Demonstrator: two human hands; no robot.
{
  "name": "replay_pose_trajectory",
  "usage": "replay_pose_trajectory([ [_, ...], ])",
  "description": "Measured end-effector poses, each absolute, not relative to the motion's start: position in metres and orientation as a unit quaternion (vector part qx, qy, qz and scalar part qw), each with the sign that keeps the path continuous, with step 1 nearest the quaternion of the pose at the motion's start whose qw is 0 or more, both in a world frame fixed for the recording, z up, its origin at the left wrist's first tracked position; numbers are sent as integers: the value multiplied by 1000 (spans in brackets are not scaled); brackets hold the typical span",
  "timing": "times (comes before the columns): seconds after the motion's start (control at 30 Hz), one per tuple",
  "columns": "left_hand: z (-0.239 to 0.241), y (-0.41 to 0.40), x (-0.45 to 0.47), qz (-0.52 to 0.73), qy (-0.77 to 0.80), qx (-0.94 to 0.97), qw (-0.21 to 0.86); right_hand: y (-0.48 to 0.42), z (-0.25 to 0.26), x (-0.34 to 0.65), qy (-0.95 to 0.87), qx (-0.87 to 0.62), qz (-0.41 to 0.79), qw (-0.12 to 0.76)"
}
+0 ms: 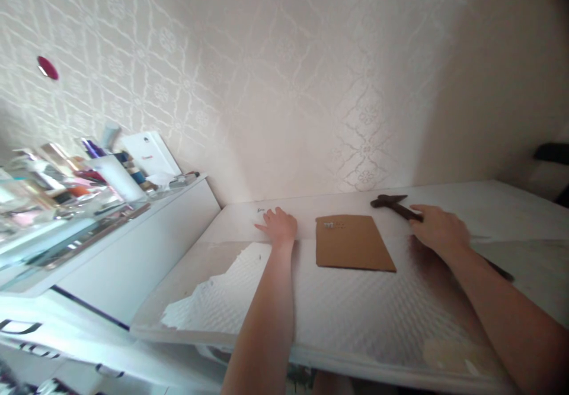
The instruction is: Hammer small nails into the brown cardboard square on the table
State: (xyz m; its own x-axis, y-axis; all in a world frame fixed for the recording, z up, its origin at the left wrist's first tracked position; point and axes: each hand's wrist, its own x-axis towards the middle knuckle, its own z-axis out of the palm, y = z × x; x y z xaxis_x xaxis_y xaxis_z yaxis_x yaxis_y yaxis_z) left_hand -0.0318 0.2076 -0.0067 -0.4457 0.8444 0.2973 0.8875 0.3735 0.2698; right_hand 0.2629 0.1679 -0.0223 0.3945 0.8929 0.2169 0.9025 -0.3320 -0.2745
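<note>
My right hand (pixel 440 229) is wrapped round the handle of a dark hammer (pixel 404 209). The hammer's head lies toward the wall, and the handle's end shows beyond my wrist. My left hand (pixel 281 226) is over the white table with its fingers apart, beside a few tiny dark pieces (pixel 260 210) that look like nails. Between my hands lies a flat brown cardboard piece (pixel 351 244). Near its upper left corner are small silvery bits (pixel 329 225) and a row of faint marks, too small to make out.
The white table (pixel 306 318) has a torn, textured covering and stands against a patterned wall (pixel 284 86). On the left, a white cabinet (pixel 146 252) carries several bottles and tubes and a white box (pixel 151 153). A dark object (pixel 553 152) juts in at the right edge.
</note>
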Motion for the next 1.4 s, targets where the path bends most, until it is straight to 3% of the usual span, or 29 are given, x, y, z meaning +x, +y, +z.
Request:
replay_pose_trajectory([
  [0.4,-15,219,-50,-127,-853,-506,-12,165,-17,253,-618,-767,-56,163],
  [1.4,-15,222,-51,-134,-853,-504,12,170,-25,244,-689,-683,-73,231],
])
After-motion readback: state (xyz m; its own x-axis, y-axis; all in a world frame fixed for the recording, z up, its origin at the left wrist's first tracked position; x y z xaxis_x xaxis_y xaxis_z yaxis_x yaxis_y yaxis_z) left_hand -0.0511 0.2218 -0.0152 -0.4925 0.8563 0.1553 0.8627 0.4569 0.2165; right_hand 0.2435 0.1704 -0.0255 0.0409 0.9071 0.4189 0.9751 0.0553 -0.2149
